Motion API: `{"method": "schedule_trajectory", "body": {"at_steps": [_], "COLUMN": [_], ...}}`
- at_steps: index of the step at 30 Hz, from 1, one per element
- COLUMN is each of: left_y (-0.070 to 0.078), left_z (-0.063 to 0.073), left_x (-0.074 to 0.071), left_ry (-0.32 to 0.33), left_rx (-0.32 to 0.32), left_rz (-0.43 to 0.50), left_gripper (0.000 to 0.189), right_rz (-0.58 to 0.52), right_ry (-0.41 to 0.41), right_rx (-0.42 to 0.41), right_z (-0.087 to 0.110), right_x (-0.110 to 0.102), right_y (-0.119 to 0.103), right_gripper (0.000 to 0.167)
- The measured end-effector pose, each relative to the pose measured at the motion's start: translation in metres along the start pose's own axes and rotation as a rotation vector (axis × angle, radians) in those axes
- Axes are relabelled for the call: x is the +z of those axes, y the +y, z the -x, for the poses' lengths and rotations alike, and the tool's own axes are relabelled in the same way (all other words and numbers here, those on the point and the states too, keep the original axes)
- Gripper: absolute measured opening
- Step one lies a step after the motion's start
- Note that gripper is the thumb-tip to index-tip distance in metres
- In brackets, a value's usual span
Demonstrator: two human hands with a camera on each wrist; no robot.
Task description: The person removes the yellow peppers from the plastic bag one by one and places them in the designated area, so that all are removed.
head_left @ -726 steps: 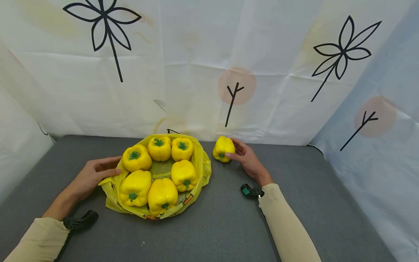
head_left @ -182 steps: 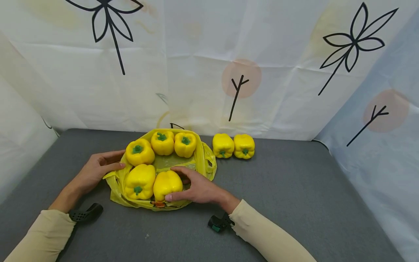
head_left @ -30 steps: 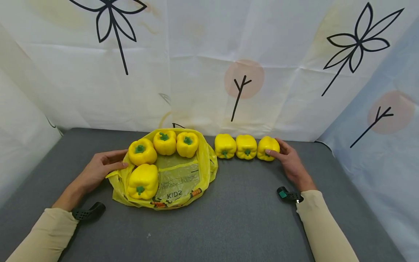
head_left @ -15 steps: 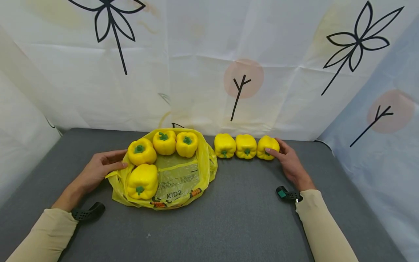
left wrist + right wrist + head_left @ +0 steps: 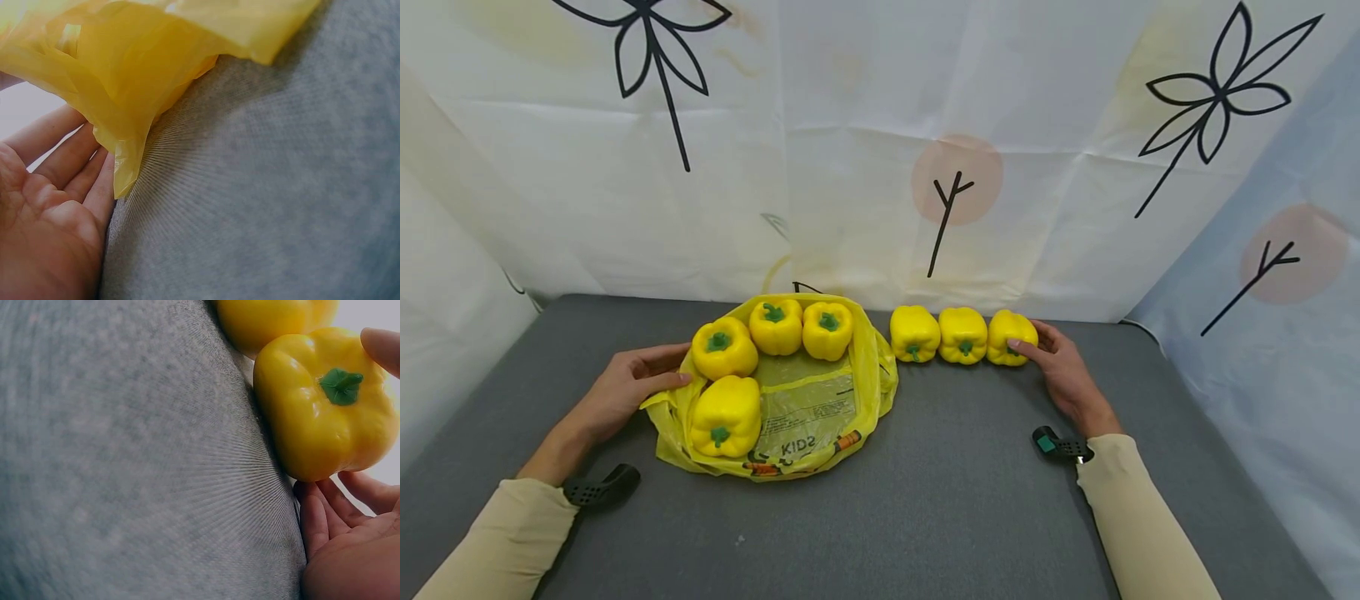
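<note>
My right hand (image 5: 1067,371) holds a yellow bell pepper (image 5: 1004,331) at the right end of a row, thumb over its front near the stem and fingers along its side. Two more bell peppers, a middle one (image 5: 962,331) and a left one (image 5: 914,330), stand beside it, green stems toward me. In the right wrist view the held pepper (image 5: 319,425) rests on the cloth. My left hand (image 5: 625,392) touches the left side of a yellow plastic bag (image 5: 872,387); in the left wrist view its fingers (image 5: 69,153) lie nearly straight against the bag. Several bell peppers (image 5: 726,415) sit inside.
A grey cloth-covered table (image 5: 887,517) lies under everything. White patterned fabric (image 5: 850,167) hangs along the table's back edge, with another fabric panel (image 5: 1300,375) at the right side. The bag's printed bottom shows between its peppers and its rim.
Over the earlier frames, bell peppers have gone from the bag's right and front into the row at the back right. In the last second both hands have stayed almost still.
</note>
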State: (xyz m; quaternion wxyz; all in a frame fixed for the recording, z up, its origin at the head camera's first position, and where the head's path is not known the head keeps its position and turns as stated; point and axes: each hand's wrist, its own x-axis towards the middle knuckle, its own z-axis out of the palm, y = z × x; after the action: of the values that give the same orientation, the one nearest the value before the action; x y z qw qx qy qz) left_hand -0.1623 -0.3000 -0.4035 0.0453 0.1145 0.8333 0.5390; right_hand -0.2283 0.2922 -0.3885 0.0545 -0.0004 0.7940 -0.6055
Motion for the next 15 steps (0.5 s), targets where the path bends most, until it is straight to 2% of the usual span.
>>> {"method": "schedule_trajectory", "body": {"at_steps": [15], "left_y": [-0.0005], "left_z": [0.0000], "left_x": [0.0007], "left_ry": [0.005], "left_rx": [0.013], "left_rz": [0.013], "left_gripper": [0.057], "right_rz": [-0.021], "right_ry": [-0.026], "right_rx": [-0.019], "right_z": [-0.0018], "right_x": [-0.0011], "right_y": [0.0016], "right_gripper": [0.076]}}
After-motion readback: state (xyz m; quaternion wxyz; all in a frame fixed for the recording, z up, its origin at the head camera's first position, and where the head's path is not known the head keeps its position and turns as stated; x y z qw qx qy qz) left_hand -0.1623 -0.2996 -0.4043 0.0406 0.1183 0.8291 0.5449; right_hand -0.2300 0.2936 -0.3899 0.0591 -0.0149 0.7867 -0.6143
